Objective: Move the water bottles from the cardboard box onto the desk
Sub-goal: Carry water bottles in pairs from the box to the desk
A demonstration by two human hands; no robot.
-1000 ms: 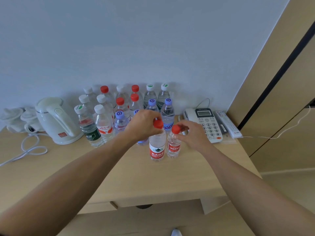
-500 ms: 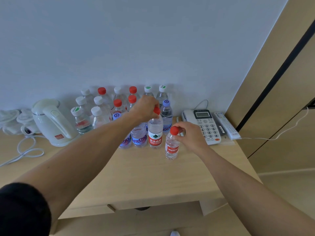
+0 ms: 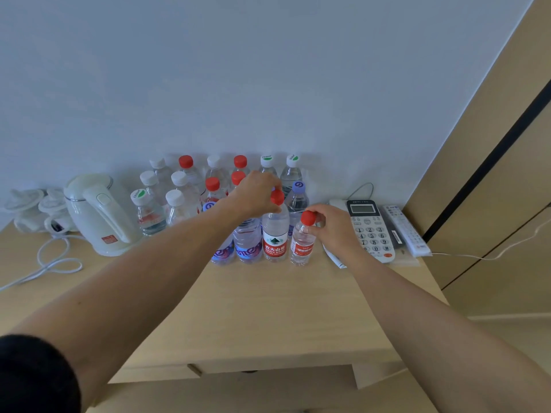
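Left hand (image 3: 256,193) curled over the red cap of a tall bottle (image 3: 275,234), upright on the surface (image 3: 268,308); red label with white Chinese characters and "NONGFU SPRING", green mountain mark above. Right hand (image 3: 334,225) pinching the red cap of a small bottle (image 3: 301,242) just beside it, red label, writing too small to read. Behind, rows of other bottles (image 3: 185,186); purple-labelled bottles (image 3: 247,242) at left. White kettle (image 3: 101,213) far left, telephone (image 3: 371,231) right.

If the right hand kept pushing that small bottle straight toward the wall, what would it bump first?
Probably the purple-capped bottle just behind the small red-capped bottle that the right hand pinches, though depth is unclear.
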